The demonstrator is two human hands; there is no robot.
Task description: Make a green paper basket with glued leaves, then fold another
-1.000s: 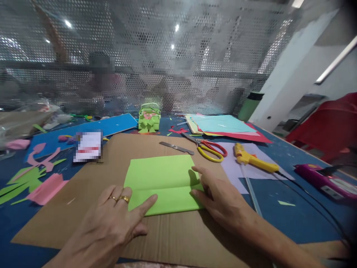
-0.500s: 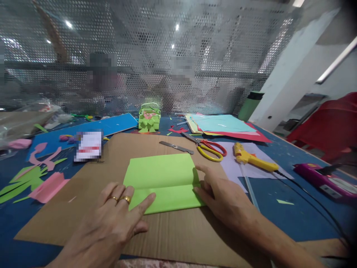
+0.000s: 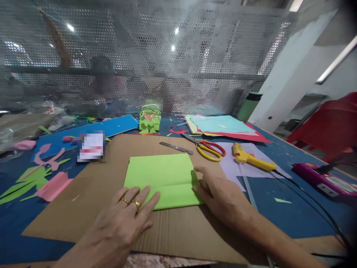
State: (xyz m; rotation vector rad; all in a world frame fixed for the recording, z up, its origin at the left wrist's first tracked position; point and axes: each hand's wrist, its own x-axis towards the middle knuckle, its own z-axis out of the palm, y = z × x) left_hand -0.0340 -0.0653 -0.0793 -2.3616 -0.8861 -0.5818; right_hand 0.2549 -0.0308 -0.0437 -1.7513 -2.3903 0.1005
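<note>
A folded sheet of light green paper (image 3: 163, 178) lies on a brown cardboard sheet (image 3: 92, 193) in front of me. My left hand (image 3: 122, 219) lies flat with fingers stretched out, its fingertips pressing the paper's near left edge; it wears two gold rings. My right hand (image 3: 220, 195) rests at the paper's right edge, fingers spread, the index finger pointing along the fold. Neither hand holds anything.
Beyond the paper lie a metal blade (image 3: 176, 147), red-and-yellow scissors (image 3: 208, 149), a yellow glue gun (image 3: 251, 158) with its black cable, and a stack of coloured sheets (image 3: 223, 126). A green paper basket (image 3: 150, 119) stands at the back. Pink and green cut-outs (image 3: 41, 175) lie left; a purple tool (image 3: 320, 178) right.
My left hand has slid right along the paper's near edge, its fingers now flatter. The right hand has barely shifted at the right edge.
</note>
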